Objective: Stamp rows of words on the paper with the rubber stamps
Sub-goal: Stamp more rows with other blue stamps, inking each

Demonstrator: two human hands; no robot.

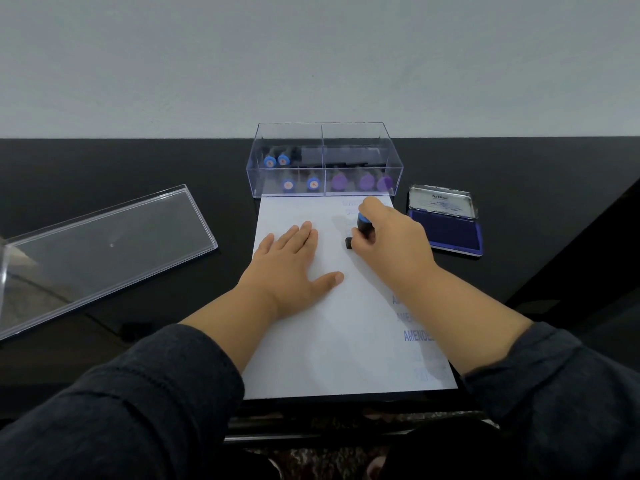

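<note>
just right of the frame's centre, the right hand (pixel 388 233) grips a rubber stamp (pixel 362 230), fingers and thumb curled round its dark body below the blue cap, with the black base showing at the hand's lower left edge, down on the paper (pixel 332 341) or just above it; which of the two cannot be told. the left hand (pixel 291 261) lies flat and open on the sheet a little left of centre, fingers straight and spread, pressing it to the dark table (pixel 138 161). the sheet runs from mid-frame down toward the lower centre, and faint blue words stand in a column along its right side, some under the right forearm, with more above the stamp. the stamp looks small, light and rigid, with a soft printing face, so the upright body is the sensible place to hold it, and an even, straight push should print cleanly while a rocking one would likely smear. the paper is thin and slides easily, hence the flat palm. at upper centre a clear box (pixel 325 161) holds more stamps with blue and purple caps in its compartments; its clear lid (pixel 104 251) lies at mid-left. the open ink pad (pixel 446 226) sits at the right, just beside the sheet, close enough for re-inking.
</note>
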